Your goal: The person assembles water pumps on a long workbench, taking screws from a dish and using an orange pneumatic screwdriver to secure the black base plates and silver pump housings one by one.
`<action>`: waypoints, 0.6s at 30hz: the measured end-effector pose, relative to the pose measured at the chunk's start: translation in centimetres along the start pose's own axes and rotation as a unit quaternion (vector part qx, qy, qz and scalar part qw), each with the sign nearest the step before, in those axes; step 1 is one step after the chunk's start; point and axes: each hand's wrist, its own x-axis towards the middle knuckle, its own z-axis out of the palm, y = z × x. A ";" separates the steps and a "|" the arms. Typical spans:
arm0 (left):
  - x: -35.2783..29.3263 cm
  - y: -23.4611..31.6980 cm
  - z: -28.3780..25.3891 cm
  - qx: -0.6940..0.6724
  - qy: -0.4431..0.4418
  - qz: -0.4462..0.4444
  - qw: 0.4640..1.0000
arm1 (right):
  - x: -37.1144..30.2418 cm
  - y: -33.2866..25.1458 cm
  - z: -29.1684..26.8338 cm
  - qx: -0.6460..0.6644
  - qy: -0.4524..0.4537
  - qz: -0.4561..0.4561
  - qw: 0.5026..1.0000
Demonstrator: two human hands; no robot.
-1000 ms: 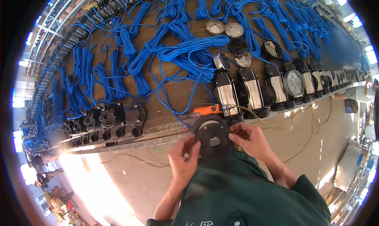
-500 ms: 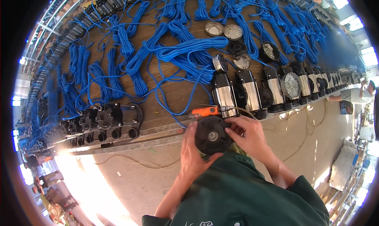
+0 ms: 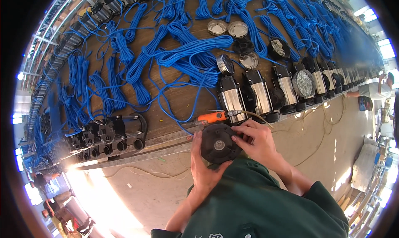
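Observation:
My left hand [image 3: 204,171] grips a round black disc-shaped part [image 3: 214,134] from its left and lower edge. A small metal ring sits at the disc's centre, and several holes lie around it. At the disc's upper right rim my right hand [image 3: 259,141] has its thumb and fingers closed in a pinch; anything small between them is hidden. Just beyond the disc, an orange pneumatic screwdriver [image 3: 211,118] lies at the table's edge with a hose [image 3: 255,115] attached. Steel-bodied motor pumps [image 3: 232,100] with black ends stand right behind it.
Coiled blue cables [image 3: 193,55] cover much of the brown table [image 3: 174,107]. Perforated metal covers [image 3: 237,29] and a black cup of small hardware [image 3: 279,49] lie beyond the pumps. Black pump units [image 3: 107,132] line the left edge. Another person [image 3: 376,88] is at far right.
The view has shifted slightly, so the table's things sit a little further left. Both hands stay at the black disc, with my right fingers still at its upper right rim.

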 end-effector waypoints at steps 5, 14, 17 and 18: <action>-0.1 0.0 0.0 0.006 0.007 0.012 1.000 | 0.0 0.1 0.2 0.006 0.010 -0.008 1.000; -0.7 0.2 0.3 0.019 -0.009 -0.022 1.000 | 0.0 0.4 -0.7 0.016 0.011 -0.035 0.999; -0.8 0.7 0.2 0.013 0.006 0.009 1.000 | 1.4 1.5 -5.3 0.044 0.081 0.038 0.995; -1.0 0.6 -0.2 0.016 0.013 0.008 1.000 | 2.1 2.7 -7.0 0.044 0.134 0.045 0.989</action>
